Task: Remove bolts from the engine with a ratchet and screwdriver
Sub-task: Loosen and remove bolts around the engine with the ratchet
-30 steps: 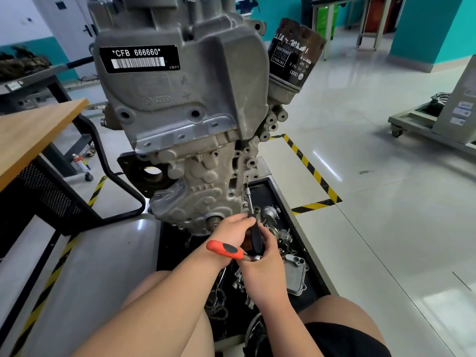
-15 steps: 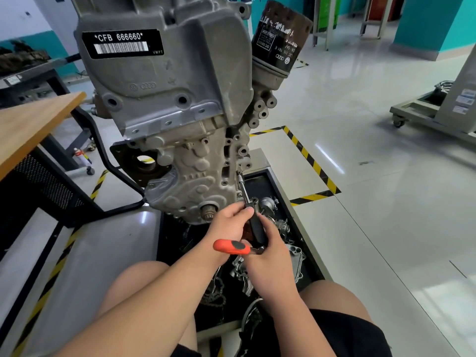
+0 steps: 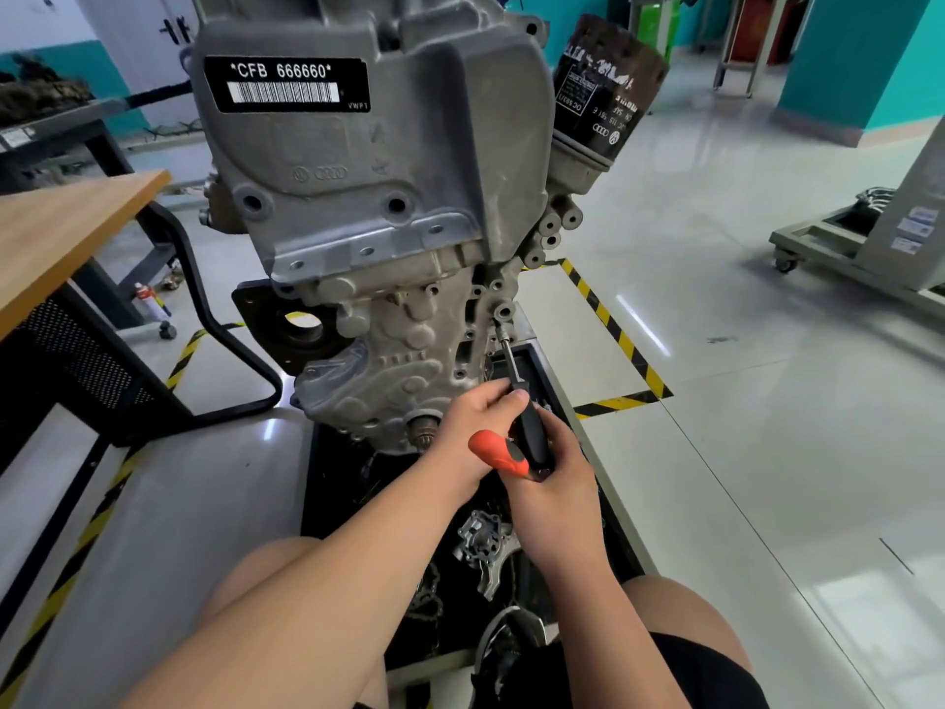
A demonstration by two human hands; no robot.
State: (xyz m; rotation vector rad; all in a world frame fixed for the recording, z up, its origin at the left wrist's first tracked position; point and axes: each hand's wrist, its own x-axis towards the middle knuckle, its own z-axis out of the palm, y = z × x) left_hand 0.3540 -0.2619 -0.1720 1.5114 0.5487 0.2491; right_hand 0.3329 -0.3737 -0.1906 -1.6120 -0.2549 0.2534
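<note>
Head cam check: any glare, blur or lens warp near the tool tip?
Head view: glare streaks on the glossy floor right of the engine; screwdriver shaft and engine label read sharp, no motion blur; wide-angle lean at frame edges; parts in the tray sit in shadow.

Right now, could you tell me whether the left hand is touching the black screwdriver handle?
Touching. The head view shows the left hand pinching the upper end of the black screwdriver handle, fingertips pressed against it with no gap.
</note>
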